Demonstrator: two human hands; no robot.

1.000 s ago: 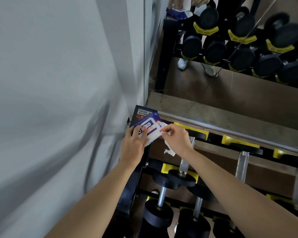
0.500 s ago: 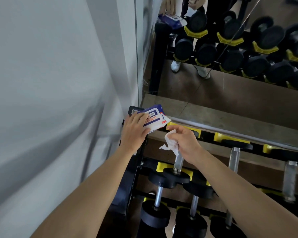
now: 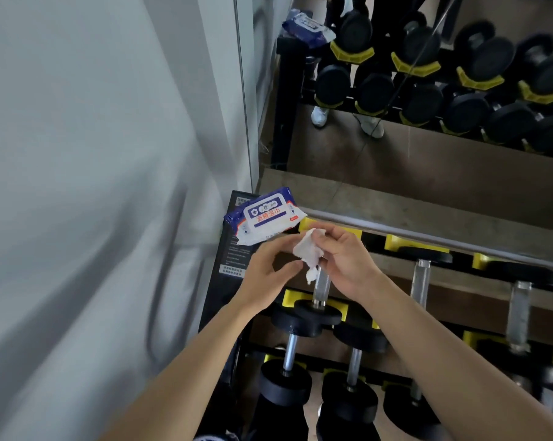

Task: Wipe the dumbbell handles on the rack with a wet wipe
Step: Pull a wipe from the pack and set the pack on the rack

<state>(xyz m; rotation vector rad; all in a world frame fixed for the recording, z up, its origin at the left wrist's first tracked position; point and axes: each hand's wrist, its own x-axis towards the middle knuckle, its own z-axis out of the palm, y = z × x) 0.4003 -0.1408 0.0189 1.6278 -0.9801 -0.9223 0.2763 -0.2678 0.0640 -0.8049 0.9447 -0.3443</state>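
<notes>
From the head view, the blue-and-white soft pack of wet wipes lies on the top left corner of the black steel dumbbell rack. Just below and to the right of the pack, the right hand has its grip clamped on a crumpled white wet wipe, pinched between thumb and fingers. The left hand hovers directly below the pack. Its grip is apart and the fingers are loosely curved, with the tips just beside the wipe. Whether they touch it I cannot tell.

The wipe hangs above the upper end of the nearest knurled steel dumbbell handle, not wrapped round it. So the preparation looks done: a wipe is out of the pack and in hand. The wiping itself seems not yet begun. That handle is first in line, then the second steel handle and third steel handle farther right of the pack, and the lower rows.
</notes>
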